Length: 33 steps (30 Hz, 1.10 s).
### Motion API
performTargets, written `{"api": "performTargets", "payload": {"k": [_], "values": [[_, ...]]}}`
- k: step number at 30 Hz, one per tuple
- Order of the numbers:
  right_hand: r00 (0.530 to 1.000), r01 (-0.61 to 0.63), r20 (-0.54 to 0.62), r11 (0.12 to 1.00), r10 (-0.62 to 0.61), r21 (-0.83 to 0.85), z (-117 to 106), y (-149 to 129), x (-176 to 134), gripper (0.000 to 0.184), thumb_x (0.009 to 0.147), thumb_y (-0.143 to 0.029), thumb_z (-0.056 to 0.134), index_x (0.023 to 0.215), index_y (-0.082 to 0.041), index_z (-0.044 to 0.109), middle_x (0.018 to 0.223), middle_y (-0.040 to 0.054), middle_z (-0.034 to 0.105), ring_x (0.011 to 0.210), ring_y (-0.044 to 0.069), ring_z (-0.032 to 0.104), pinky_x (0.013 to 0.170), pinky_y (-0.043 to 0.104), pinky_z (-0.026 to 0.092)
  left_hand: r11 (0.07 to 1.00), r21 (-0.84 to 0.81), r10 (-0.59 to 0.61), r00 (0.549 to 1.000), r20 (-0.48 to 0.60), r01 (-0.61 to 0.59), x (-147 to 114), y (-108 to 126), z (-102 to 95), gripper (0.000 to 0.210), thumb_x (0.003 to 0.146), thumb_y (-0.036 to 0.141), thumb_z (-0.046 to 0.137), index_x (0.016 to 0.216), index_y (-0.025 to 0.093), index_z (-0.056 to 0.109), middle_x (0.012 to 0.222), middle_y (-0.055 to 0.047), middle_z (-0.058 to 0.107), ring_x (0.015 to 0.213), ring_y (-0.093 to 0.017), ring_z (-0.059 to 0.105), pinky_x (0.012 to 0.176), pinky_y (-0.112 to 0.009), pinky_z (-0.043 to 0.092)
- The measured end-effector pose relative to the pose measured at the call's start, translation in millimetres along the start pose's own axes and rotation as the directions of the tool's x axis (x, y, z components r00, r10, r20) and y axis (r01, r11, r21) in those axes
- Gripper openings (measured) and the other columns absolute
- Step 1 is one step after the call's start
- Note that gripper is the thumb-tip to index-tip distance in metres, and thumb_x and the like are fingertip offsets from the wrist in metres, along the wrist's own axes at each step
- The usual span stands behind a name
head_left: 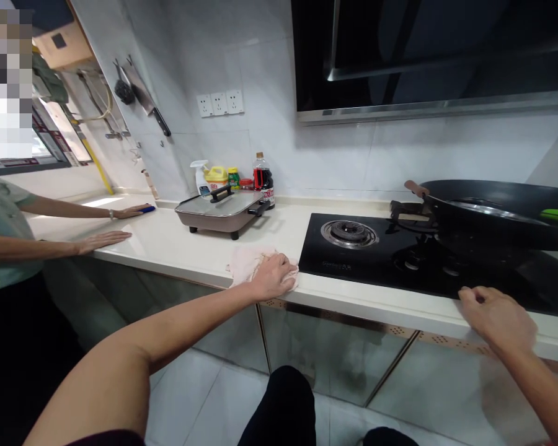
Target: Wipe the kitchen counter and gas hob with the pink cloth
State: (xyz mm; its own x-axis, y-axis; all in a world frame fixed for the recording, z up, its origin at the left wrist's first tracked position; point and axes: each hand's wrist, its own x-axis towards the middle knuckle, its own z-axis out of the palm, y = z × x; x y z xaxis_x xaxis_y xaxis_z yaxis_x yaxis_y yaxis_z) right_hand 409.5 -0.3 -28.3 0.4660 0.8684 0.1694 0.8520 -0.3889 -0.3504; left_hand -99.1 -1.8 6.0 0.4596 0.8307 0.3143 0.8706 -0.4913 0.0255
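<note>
My left hand (pixel 273 276) is closed on a pale pink cloth (pixel 245 263), pressing it to the white countertop (pixel 167 248) at its front edge, just left of the black gas stove (pixel 360 263). Part of the cloth is bunched under my fingers. My right hand (pixel 497 317) rests by the front edge of the stove, its fingers curled in a loose fist. Nothing shows in it.
An electric pan with a glass lid (pixel 223 207) stands behind the cloth, with a sauce bottle (pixel 263 176) and spray bottle (pixel 199 176) beyond. A large black wok (pixel 493 210) sits right. At left, another person's hands (pixel 105 240) touch the counter; one is on something blue.
</note>
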Motion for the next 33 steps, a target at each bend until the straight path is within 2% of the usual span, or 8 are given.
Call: {"api": "performTargets", "payload": {"k": [8,15,18,21,25,27,31,33], "values": [[1.000,-0.016,0.002,1.000,0.016,-0.010,1,1,-1,0.050,0.096,-0.057,0.025,0.097,-0.027,0.065,0.136,0.0098,0.065,0.123,0.033,0.059,0.084,0.043,0.045,0.937,0.035,-0.349,0.934,0.075,0.348,-14,-9,-18.3,0.091,0.070,0.072,0.082,0.148,0.031,0.058,0.155,-0.018,0.046,0.145,-0.050,0.035,0.112,-0.071,0.032],[0.999,-0.024,-0.031,0.999,0.025,0.023,3,0,-1,0.052,0.096,-0.055,0.026,0.101,-0.027,0.069,0.133,0.0120,0.066,0.119,0.035,0.061,0.085,0.045,0.047,0.909,-0.308,-0.294,0.956,0.005,0.281,-24,-3,-17.6,0.049,0.073,0.042,0.081,0.114,0.024,0.062,0.113,-0.008,0.069,0.106,-0.029,0.066,0.097,-0.046,0.053],[1.000,-0.014,-0.024,1.000,0.015,0.027,2,0,-2,0.051,0.096,-0.055,0.028,0.100,-0.026,0.070,0.131,0.0140,0.066,0.116,0.035,0.062,0.082,0.044,0.047,0.659,-0.670,-0.467,0.884,-0.007,0.342,-12,-5,-32.6,0.052,0.075,0.038,0.078,0.120,0.023,0.057,0.096,-0.003,0.074,0.087,-0.023,0.070,0.085,-0.040,0.058],[1.000,0.002,-0.019,0.999,-0.001,0.032,1,0,-3,0.048,0.095,-0.052,0.031,0.099,-0.025,0.070,0.129,0.0155,0.066,0.114,0.036,0.062,0.080,0.044,0.047,0.357,-0.918,-0.557,0.828,-0.062,0.171,15,-15,-58.3,0.055,0.074,0.038,0.079,0.122,0.018,0.061,0.106,-0.008,0.077,0.096,-0.025,0.073,0.090,-0.040,0.060],[0.999,0.014,-0.034,0.998,-0.012,0.064,0,0,-2,0.041,0.093,-0.050,0.036,0.090,-0.025,0.068,0.122,0.0149,0.069,0.109,0.037,0.064,0.077,0.044,0.046,0.089,-0.995,-0.444,0.896,0.008,0.053,43,-37,-74.3,0.062,0.076,0.053,0.078,0.124,0.014,0.067,0.115,-0.015,0.077,0.106,-0.030,0.074,0.094,-0.044,0.060],[0.999,0.021,-0.039,0.997,-0.018,0.078,0,1,-1,0.036,0.091,-0.048,0.039,0.088,-0.026,0.067,0.119,0.0145,0.070,0.108,0.036,0.065,0.076,0.044,0.046,0.244,-0.944,-0.492,0.867,0.075,0.221,41,-52,-70.3,0.064,0.078,0.057,0.075,0.126,0.014,0.068,0.115,-0.016,0.077,0.108,-0.030,0.073,0.095,-0.043,0.059],[0.999,0.032,-0.039,0.998,-0.029,0.063,2,2,-1,0.035,0.091,-0.047,0.038,0.085,-0.026,0.066,0.122,0.0141,0.069,0.108,0.035,0.065,0.079,0.044,0.047,0.531,-0.595,-0.745,0.667,0.010,0.603,18,-83,-56.9,0.075,0.071,0.049,0.083,0.136,0.016,0.064,0.139,-0.020,0.065,0.134,-0.039,0.059,0.110,-0.048,0.050],[0.999,0.029,-0.030,0.998,-0.027,0.054,3,2,-1,0.035,0.089,-0.047,0.039,0.086,-0.026,0.067,0.125,0.0138,0.068,0.108,0.035,0.064,0.079,0.044,0.047,0.637,-0.433,-0.737,0.668,-0.101,0.637,7,-92,-51.0,0.078,0.076,0.048,0.079,0.146,0.018,0.057,0.154,-0.020,0.052,0.147,-0.038,0.046,0.119,-0.047,0.041]]}}
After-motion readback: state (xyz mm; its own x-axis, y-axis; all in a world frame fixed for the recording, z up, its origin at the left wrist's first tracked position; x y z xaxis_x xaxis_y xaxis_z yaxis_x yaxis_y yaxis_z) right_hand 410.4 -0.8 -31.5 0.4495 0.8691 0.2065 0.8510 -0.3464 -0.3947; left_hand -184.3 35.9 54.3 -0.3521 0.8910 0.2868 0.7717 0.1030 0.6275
